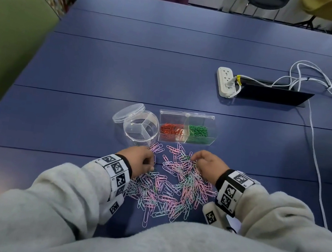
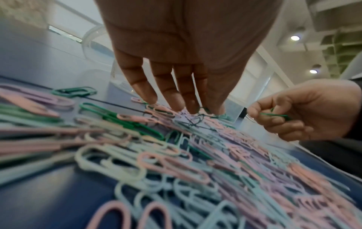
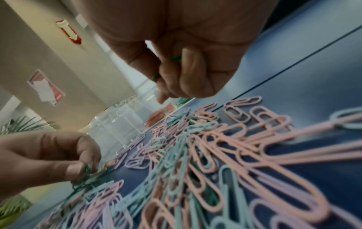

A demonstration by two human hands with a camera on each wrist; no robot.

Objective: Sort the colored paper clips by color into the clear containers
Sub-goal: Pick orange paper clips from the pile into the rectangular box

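Observation:
A pile of pastel pink, blue and lilac paper clips (image 1: 173, 186), with a few dark green ones mixed in, lies on the blue table in front of me. My left hand (image 1: 142, 159) is at the pile's left edge. In the right wrist view its thumb and fingers (image 3: 78, 164) pinch a green clip (image 3: 87, 168). My right hand (image 1: 206, 163) hovers at the pile's top right, fingers curled round green clips (image 2: 274, 114). Behind the pile stand a round clear divided container (image 1: 141, 131), holding nothing, and a clear two-part box (image 1: 187, 116) holding red clips (image 1: 172, 130) and green clips (image 1: 198, 131).
The round container's lid (image 1: 128, 113) leans against its far left side. A white power strip (image 1: 225, 82), a black panel (image 1: 271, 94) and white cables (image 1: 314, 159) lie at the right. A green chair (image 1: 8, 39) stands at the table's left edge.

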